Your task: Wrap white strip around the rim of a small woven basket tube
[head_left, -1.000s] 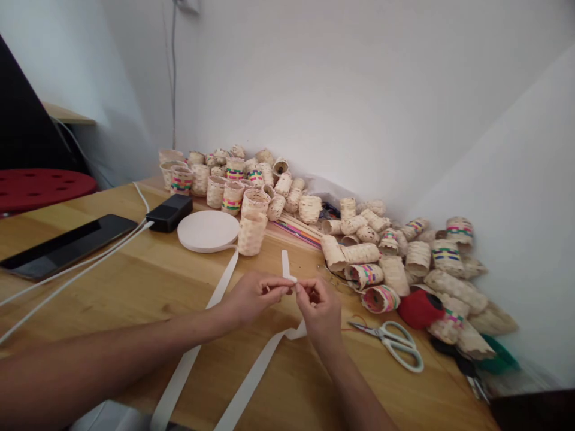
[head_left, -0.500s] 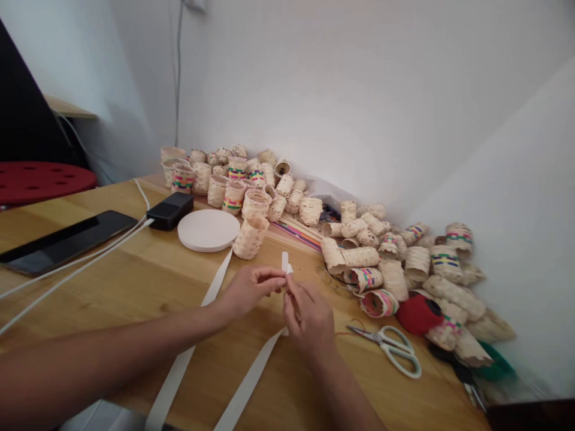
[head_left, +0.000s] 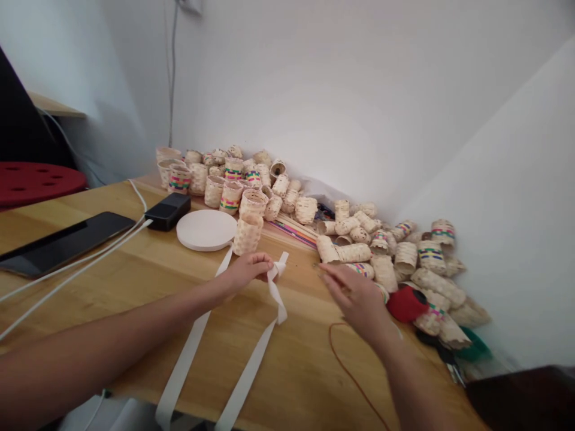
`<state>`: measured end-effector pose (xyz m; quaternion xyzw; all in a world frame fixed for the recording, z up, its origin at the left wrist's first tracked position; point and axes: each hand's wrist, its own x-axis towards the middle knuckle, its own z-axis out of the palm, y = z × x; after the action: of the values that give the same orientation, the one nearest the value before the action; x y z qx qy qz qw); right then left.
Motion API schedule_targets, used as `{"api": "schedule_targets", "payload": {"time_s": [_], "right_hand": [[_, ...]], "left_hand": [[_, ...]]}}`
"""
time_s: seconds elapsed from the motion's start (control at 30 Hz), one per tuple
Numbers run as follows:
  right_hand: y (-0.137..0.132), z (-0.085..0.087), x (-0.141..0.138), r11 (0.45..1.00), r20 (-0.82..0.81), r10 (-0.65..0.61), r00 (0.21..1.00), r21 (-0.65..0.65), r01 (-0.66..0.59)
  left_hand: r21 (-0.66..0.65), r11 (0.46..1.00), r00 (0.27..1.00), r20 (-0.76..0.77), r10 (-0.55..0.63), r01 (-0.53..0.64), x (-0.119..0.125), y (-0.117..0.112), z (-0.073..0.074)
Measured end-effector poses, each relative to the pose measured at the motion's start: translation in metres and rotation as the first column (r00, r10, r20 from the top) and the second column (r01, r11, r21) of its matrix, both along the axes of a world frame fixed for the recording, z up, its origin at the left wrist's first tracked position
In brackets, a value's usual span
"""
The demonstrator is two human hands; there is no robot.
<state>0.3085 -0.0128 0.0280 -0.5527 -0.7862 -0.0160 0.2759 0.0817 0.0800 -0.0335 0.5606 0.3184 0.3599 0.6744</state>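
My left hand pinches a white ribbon near its folded, looped end. From there the ribbon twists down and runs over the table's front edge; another length leads back to a round white roll. My right hand is apart from the ribbon, to its right, with thumb and forefinger together beside the woven pieces. Whatever is between those fingertips is too small to make out. An orange-brown thread curves over the table below this hand. The scissors are almost wholly hidden by my right hand and forearm.
Many small woven baskets are heaped along the wall. A standing basket is beside the roll. A phone, a black box and white cables lie left. A red spool is at the right, with flat coloured strips at the back.
My right hand has let go of the ribbon and moved right, covering the scissors. My left hand has shifted slightly left, still gripping the ribbon. More of the orange-brown thread now shows.
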Motion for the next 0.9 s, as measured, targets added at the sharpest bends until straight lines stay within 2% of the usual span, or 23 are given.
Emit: {"api": "schedule_targets", "payload": {"time_s": [0.1,0.17,0.23,0.33,0.4,0.47,0.5,0.53,0.57,0.6,0.67,0.73,0.83,0.9], "right_hand": [[-0.020,0.021,0.047,0.979,0.175,-0.136,0.975,-0.126,0.159],[-0.037,0.024,0.076,0.936,0.306,-0.195,0.932,-0.227,0.270],[-0.052,0.019,0.101,0.878,0.431,-0.208,0.878,-0.314,0.363],[-0.069,0.003,0.127,0.816,0.534,-0.191,0.823,-0.380,0.436],[-0.073,-0.011,0.136,0.809,0.547,-0.176,0.819,-0.393,0.437],[-0.073,-0.024,0.142,0.826,0.540,-0.137,0.831,-0.401,0.397],[-0.072,-0.031,0.144,0.836,0.534,-0.111,0.838,-0.406,0.369],[-0.069,-0.037,0.146,0.846,0.525,-0.086,0.847,-0.410,0.340],[-0.067,-0.042,0.147,0.853,0.519,-0.067,0.852,-0.414,0.319],[-0.064,-0.046,0.148,0.856,0.517,-0.056,0.854,-0.416,0.307],[-0.060,-0.050,0.149,0.858,0.525,-0.045,0.850,-0.416,0.302],[-0.058,-0.046,0.150,0.857,0.531,-0.025,0.847,-0.425,0.292],[-0.059,-0.025,0.153,0.846,0.567,-0.003,0.824,-0.438,0.304],[-0.061,-0.005,0.157,0.827,0.631,0.001,0.775,-0.436,0.354]], "left_hand": [[-0.115,0.986,0.992,0.048,-0.116,0.120,-0.006,0.003,0.005],[-0.185,0.966,0.983,0.059,-0.173,0.181,-0.011,0.007,0.008],[-0.196,0.965,0.984,0.013,-0.176,0.175,-0.014,0.012,0.010],[-0.002,0.993,0.979,-0.168,-0.113,0.114,-0.014,0.014,0.012],[0.239,0.965,0.933,-0.359,-0.011,0.104,-0.011,0.010,0.016],[0.498,0.850,0.829,-0.540,0.148,0.173,-0.007,0.004,0.028],[0.576,0.775,0.767,-0.610,0.198,0.259,-0.006,0.002,0.036],[0.590,0.726,0.723,-0.664,0.188,0.354,-0.004,0.000,0.045],[0.545,0.720,0.709,-0.698,0.105,0.430,-0.003,-0.001,0.055],[0.472,0.738,0.716,-0.697,-0.022,0.482,-0.003,-0.001,0.063],[0.337,0.787,0.755,-0.614,-0.233,0.516,-0.001,0.002,0.073],[0.280,0.828,0.774,-0.577,-0.260,0.486,0.000,0.009,0.069],[0.247,0.827,0.684,-0.698,-0.209,0.505,0.002,0.019,0.050],[0.210,0.822,0.654,-0.718,-0.239,0.530,0.002,0.023,0.040]]}}
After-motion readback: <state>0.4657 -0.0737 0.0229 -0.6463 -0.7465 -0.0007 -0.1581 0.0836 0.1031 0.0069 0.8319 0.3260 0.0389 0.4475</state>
